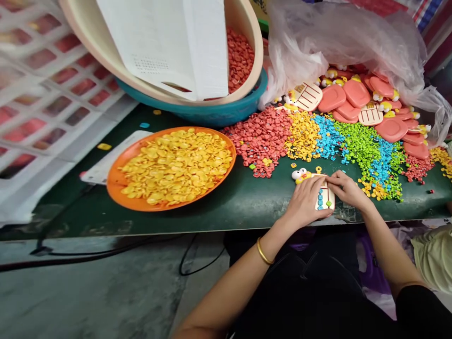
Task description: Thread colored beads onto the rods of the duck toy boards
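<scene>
A cream toy board [322, 203] with a yellow duck-like head and bulging white eyes [301, 174] lies at the table's front edge. Blue beads [320, 199] sit in one of its slots, and a green bead [328, 204] is in another. My left hand [304, 201] is closed over the board's left side, thumb along the near edge. At the board's upper right, the fingers of my right hand [346, 189] are pinched together; whatever they hold is hidden. A small yellow ring-shaped piece [318, 169] lies just beyond the board.
Heaps of red [264, 134], yellow [304, 134], blue [328, 136] and green beads [358, 141] spread behind my hands. Red-backed boards [356, 92] pile up by a plastic bag [346, 37]. Leftward are an orange tray [113, 181] of yellow pieces, stacked basins [197, 113] and a white crate [67, 117].
</scene>
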The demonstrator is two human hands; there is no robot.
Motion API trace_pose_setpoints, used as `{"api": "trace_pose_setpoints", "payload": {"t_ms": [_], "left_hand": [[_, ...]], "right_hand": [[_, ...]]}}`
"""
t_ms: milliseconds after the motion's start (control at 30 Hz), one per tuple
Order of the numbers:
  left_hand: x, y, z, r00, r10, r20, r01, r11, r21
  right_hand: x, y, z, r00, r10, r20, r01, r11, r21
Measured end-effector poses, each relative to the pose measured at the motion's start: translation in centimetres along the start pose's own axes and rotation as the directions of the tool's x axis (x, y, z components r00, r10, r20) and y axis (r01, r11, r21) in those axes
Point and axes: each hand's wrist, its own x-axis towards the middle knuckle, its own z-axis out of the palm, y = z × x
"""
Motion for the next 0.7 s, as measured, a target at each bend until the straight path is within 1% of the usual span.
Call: {"api": "trace_pose_setpoints", "payload": {"t_ms": [167, 233, 300, 433, 500, 567, 600, 633, 700], "left_hand": [[0.2, -0.2, 0.6, 0.997, -0.071, 0.028, 0.071, 0.997, 0.021], [0.4, -0.1, 0.7, 0.995, -0.097, 0.037, 0.096, 0.995, 0.025], [0.3, -0.1, 0.6, 0.993, -0.101, 0.052, 0.099, 0.994, 0.037], [-0.3, -0.1, 0.4, 0.994, -0.075, 0.076, 0.07, 0.996, 0.064], [-0.5, -0.2, 0.2, 0.994, -0.072, 0.082, 0.065, 0.995, 0.082], [-0.4, -0.2, -0.1, 0.994, -0.064, 0.094, 0.055, 0.993, 0.1], [-0.3, -0.2, -0.2, 0.993, -0.053, 0.101, 0.042, 0.993, 0.108], [-0.2, -0.2, -0.3, 0.994, -0.038, 0.106, 0.026, 0.993, 0.111], [0.0, 0.0, -0.4, 0.995, -0.011, 0.103, 0.0, 0.995, 0.103]], "right_hand": [[0.1, 1.2, -0.5, 0.988, 0.087, 0.129, -0.113, 0.971, 0.211], [0.0, 1.3, -0.5, 0.985, 0.096, 0.146, -0.132, 0.957, 0.258], [-0.3, 1.2, 0.0, 0.988, 0.097, 0.12, -0.124, 0.959, 0.253], [-1.7, 0.5, 1.4, 0.992, 0.115, 0.06, -0.125, 0.97, 0.21], [-2.3, 0.1, 1.6, 0.99, 0.107, 0.093, -0.125, 0.966, 0.225], [-2.6, -0.2, 1.2, 0.986, 0.077, 0.148, -0.117, 0.952, 0.283], [-2.4, -0.2, 0.9, 0.986, 0.075, 0.147, -0.12, 0.937, 0.327], [-2.1, -0.1, 0.7, 0.989, 0.094, 0.114, -0.131, 0.917, 0.377], [-1.0, 0.3, 0.7, 0.982, 0.188, -0.011, -0.163, 0.875, 0.455]]}}
